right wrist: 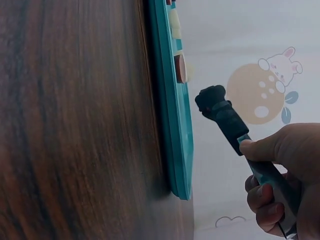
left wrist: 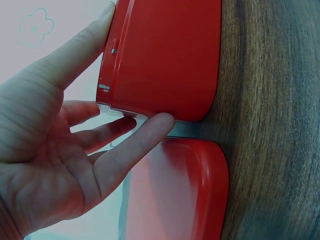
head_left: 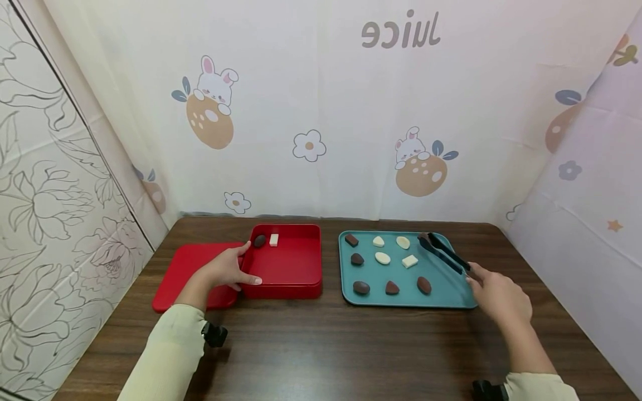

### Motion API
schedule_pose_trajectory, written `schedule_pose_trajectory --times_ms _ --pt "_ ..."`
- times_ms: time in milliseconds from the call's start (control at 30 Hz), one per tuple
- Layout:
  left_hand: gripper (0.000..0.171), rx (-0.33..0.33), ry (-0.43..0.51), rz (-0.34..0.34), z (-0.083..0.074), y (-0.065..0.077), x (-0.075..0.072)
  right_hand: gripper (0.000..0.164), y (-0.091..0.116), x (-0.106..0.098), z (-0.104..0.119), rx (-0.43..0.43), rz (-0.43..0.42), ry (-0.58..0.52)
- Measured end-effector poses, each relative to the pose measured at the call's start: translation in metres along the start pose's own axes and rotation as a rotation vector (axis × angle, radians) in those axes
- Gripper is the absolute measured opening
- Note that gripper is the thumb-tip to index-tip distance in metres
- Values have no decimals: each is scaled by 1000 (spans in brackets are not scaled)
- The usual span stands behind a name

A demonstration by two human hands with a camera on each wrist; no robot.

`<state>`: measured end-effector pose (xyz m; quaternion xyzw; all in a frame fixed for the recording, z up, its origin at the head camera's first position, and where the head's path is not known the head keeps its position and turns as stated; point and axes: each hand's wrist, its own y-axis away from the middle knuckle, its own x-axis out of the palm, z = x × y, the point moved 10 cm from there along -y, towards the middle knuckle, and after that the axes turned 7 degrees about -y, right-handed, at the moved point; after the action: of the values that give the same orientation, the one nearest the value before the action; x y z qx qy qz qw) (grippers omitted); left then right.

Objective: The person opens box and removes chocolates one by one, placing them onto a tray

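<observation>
My left hand (head_left: 225, 269) rests against the left front corner of an open red box (head_left: 286, 256), thumb on the front rim and straight fingers along the left side. Inside the box lie a dark brown chocolate (head_left: 259, 241) and a white chocolate (head_left: 273, 240). My right hand (head_left: 501, 295) grips black tongs (right wrist: 227, 122). Their tips are over the far right part of a teal tray (head_left: 446, 298), with a brown piece showing at them in the head view. In the right wrist view the tips stand above the tray's rim. Several brown and white chocolates (head_left: 383, 258) are spread on the tray.
A red lid (head_left: 200, 267) lies flat on the wooden table (head_left: 321, 351), just left of the box. A gap of bare wood separates box and tray. Behind the table hangs a printed curtain (head_left: 311, 100), and another (head_left: 592, 234) flanks the right side.
</observation>
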<state>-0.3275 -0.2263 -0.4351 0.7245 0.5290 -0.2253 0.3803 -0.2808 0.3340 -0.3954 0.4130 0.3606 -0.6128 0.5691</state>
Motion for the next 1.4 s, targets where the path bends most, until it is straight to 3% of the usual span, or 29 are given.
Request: schedule_pose_trajectory --times_ms 400,800,1100,1400 --pt "112 1 1 -2 -1 1 0 62 -10 4 -16 121 107 -6" --pt "112 -5 0 -6 1 0 0 67 -19 -1 -13 107 190 14" --pt "113 -2 -3 -9 0 1 -1 68 -16 -11 -9 93 113 -16" --pt "113 5 -10 -10 0 1 -1 70 -11 -11 7 -5 49 -41"
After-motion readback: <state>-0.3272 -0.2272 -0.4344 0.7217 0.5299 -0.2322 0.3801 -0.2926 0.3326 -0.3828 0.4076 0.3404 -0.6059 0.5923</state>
